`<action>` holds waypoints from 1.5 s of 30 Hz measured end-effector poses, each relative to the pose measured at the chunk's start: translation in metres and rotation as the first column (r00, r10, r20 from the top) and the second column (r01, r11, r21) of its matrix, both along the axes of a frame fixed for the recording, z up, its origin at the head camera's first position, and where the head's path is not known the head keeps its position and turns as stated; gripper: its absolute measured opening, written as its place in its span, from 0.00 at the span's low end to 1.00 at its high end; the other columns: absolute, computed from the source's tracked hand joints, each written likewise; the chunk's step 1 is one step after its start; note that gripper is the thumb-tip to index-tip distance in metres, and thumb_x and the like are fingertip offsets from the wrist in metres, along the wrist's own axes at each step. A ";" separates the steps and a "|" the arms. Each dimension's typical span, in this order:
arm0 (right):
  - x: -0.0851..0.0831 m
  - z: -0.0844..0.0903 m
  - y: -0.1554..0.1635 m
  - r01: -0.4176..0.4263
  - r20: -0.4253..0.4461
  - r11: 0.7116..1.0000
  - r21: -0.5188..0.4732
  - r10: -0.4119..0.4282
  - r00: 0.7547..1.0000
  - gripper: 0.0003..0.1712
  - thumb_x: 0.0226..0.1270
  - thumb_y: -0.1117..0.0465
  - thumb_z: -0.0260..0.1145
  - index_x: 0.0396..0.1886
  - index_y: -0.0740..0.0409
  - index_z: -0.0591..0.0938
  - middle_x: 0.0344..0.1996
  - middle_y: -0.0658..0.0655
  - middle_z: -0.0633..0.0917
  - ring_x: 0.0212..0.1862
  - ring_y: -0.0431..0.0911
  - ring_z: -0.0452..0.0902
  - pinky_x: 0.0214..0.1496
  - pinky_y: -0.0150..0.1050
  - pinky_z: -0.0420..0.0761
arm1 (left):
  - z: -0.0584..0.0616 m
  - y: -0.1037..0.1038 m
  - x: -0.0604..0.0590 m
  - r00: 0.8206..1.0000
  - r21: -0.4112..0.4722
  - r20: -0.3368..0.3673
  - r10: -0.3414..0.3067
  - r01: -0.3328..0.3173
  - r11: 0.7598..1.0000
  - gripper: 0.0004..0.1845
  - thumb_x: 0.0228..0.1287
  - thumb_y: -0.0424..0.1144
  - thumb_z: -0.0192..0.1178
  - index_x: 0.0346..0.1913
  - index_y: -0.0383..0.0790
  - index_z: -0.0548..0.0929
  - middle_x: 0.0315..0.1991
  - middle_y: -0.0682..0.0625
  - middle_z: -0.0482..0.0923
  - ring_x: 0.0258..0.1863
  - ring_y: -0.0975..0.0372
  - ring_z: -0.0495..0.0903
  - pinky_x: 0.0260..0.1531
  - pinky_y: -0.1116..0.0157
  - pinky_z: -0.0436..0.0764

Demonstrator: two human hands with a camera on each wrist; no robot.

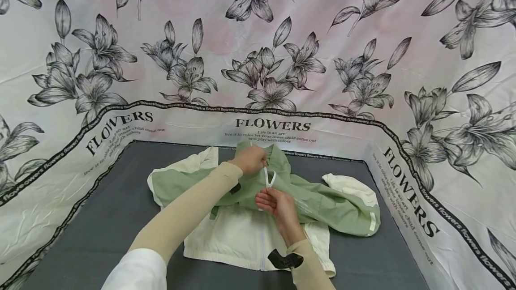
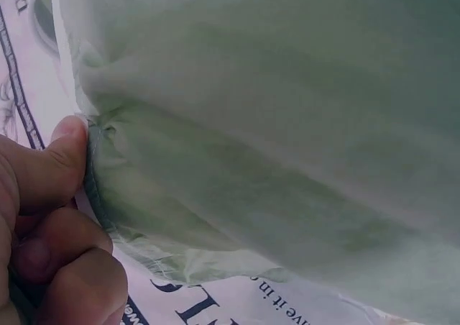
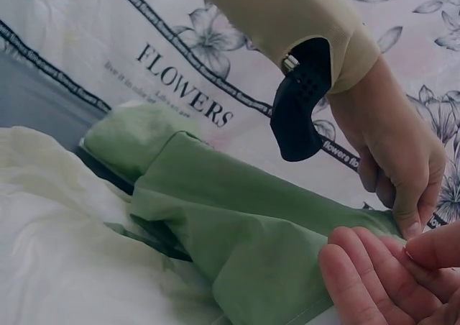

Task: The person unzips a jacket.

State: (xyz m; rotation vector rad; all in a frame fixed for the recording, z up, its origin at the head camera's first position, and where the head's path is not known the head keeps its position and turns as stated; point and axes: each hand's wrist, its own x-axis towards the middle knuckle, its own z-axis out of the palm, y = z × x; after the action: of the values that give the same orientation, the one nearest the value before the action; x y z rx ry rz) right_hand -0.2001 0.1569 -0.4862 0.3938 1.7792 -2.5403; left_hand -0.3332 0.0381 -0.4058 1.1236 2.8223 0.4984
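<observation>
A green and cream zip jacket [image 1: 322,205] lies spread on the grey surface, sleeves out to both sides. My left hand [image 1: 251,159] is at the collar and pinches the top edge of the front opening. The left wrist view shows the left thumb [image 2: 68,156] pressed on the green fabric's edge. Lower on the white zipper [image 1: 267,178], my right hand [image 1: 280,205] pinches at the point where its two sides meet. In the right wrist view the right fingers [image 3: 359,275] lie palm up beside the green cloth; the zipper pull itself is hidden.
The grey table surface [image 1: 92,232] surrounds the jacket. Behind and at the sides hangs a white cloth [image 1: 274,124] printed with flowers and lettering. Dark wrist cameras [image 1: 285,259] sit on both beige sleeves.
</observation>
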 end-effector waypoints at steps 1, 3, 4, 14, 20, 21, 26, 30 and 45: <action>0.000 0.000 0.000 0.000 -0.002 1.000 -0.002 0.000 1.000 0.18 0.76 0.63 0.57 0.51 0.78 0.80 0.29 0.55 0.91 0.34 0.44 0.90 0.42 0.38 0.89 | 0.001 0.000 0.000 1.000 -0.005 0.002 0.005 -0.005 1.000 0.08 0.71 0.35 0.60 0.38 0.40 0.90 0.37 0.50 0.89 0.32 0.61 0.83 0.39 0.62 0.83; 0.001 -0.001 0.000 0.001 -0.003 1.000 -0.007 -0.001 1.000 0.18 0.76 0.63 0.57 0.51 0.78 0.80 0.29 0.55 0.91 0.34 0.44 0.90 0.42 0.38 0.89 | 0.000 0.000 -0.002 1.000 -0.009 -0.006 0.009 -0.009 1.000 0.08 0.71 0.34 0.60 0.36 0.40 0.90 0.36 0.49 0.88 0.33 0.60 0.83 0.39 0.62 0.83; 0.001 -0.001 0.000 0.002 -0.002 1.000 -0.012 -0.002 1.000 0.18 0.76 0.63 0.57 0.51 0.78 0.79 0.29 0.55 0.91 0.34 0.44 0.91 0.42 0.39 0.89 | 0.000 0.001 -0.003 1.000 -0.011 0.000 0.018 -0.018 1.000 0.09 0.71 0.35 0.60 0.36 0.41 0.90 0.36 0.49 0.88 0.34 0.59 0.83 0.40 0.61 0.83; 0.006 0.000 0.000 -0.007 -0.002 0.999 -0.035 0.007 1.000 0.19 0.76 0.63 0.57 0.52 0.78 0.79 0.30 0.56 0.91 0.35 0.45 0.91 0.43 0.40 0.89 | -0.001 0.001 -0.013 1.000 -0.022 0.023 0.018 -0.018 1.000 0.25 0.69 0.31 0.58 0.15 0.48 0.62 0.17 0.54 0.58 0.20 0.62 0.60 0.26 0.68 0.63; 0.010 -0.002 0.001 -0.023 -0.005 0.999 -0.023 0.023 1.000 0.19 0.76 0.63 0.57 0.52 0.79 0.79 0.31 0.56 0.91 0.36 0.45 0.91 0.44 0.40 0.89 | 0.005 -0.003 -0.015 0.995 -0.005 0.098 0.030 -0.030 1.000 0.26 0.69 0.30 0.56 0.13 0.48 0.62 0.13 0.55 0.61 0.14 0.65 0.63 0.19 0.70 0.66; 0.011 -0.002 0.001 -0.026 -0.004 0.999 -0.019 0.026 1.000 0.19 0.76 0.63 0.57 0.52 0.78 0.79 0.31 0.56 0.91 0.36 0.45 0.91 0.45 0.40 0.89 | 0.005 -0.004 -0.016 0.993 0.000 0.117 0.036 -0.037 0.999 0.25 0.70 0.30 0.56 0.13 0.47 0.65 0.13 0.55 0.64 0.13 0.65 0.66 0.19 0.70 0.68; 0.015 -0.003 0.002 -0.041 0.003 0.999 -0.008 0.041 0.999 0.20 0.77 0.61 0.58 0.54 0.76 0.80 0.32 0.55 0.91 0.38 0.45 0.91 0.47 0.41 0.89 | 0.004 -0.005 -0.017 0.981 0.008 0.188 0.055 -0.058 0.998 0.21 0.74 0.33 0.56 0.18 0.41 0.78 0.15 0.52 0.75 0.12 0.63 0.77 0.19 0.68 0.78; 0.018 -0.003 0.002 -0.051 0.001 0.999 -0.002 0.051 0.999 0.20 0.77 0.61 0.58 0.54 0.76 0.79 0.32 0.55 0.91 0.38 0.45 0.91 0.48 0.41 0.89 | 0.004 -0.005 -0.017 0.980 -0.002 0.186 0.068 -0.069 0.998 0.20 0.73 0.34 0.57 0.18 0.41 0.79 0.16 0.51 0.78 0.13 0.62 0.79 0.21 0.68 0.79; 0.026 -0.006 0.002 -0.057 -0.008 0.998 -0.022 0.057 0.998 0.25 0.76 0.60 0.59 0.58 0.81 0.75 0.32 0.54 0.91 0.38 0.44 0.91 0.47 0.39 0.89 | 0.004 -0.002 -0.022 0.979 -0.003 0.186 0.086 -0.087 0.996 0.22 0.72 0.35 0.60 0.16 0.42 0.77 0.12 0.53 0.73 0.10 0.65 0.71 0.16 0.70 0.71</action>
State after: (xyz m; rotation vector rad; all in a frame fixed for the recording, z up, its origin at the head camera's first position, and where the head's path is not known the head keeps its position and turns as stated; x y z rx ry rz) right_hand -0.1740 0.1593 -0.4917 0.3286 1.7374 -2.5241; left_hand -0.3554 0.0360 -0.4020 0.9055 2.7175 0.5846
